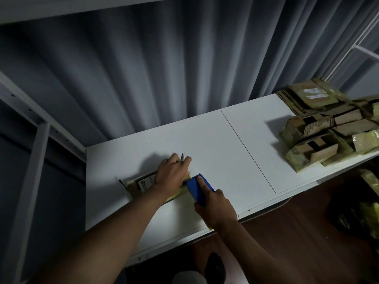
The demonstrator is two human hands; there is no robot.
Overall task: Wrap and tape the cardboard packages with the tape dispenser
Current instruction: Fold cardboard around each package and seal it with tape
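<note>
While my left hand [171, 171] lies flat on the cardboard package [143, 184], fingers spread and pressing it down onto the white table [225, 144], my right hand [214, 206] grips the blue tape dispenser [198, 189], forefinger stretched along its top. The dispenser's front end sits at the package's right end, just beside my left hand, with yellowish tape along the package's near edge. The package lies toward the left part of the table, near its front edge. A pile of taped packages [328, 128] is stacked well apart at the table's right end. Grey curtains [164, 68] hang behind the table.
</note>
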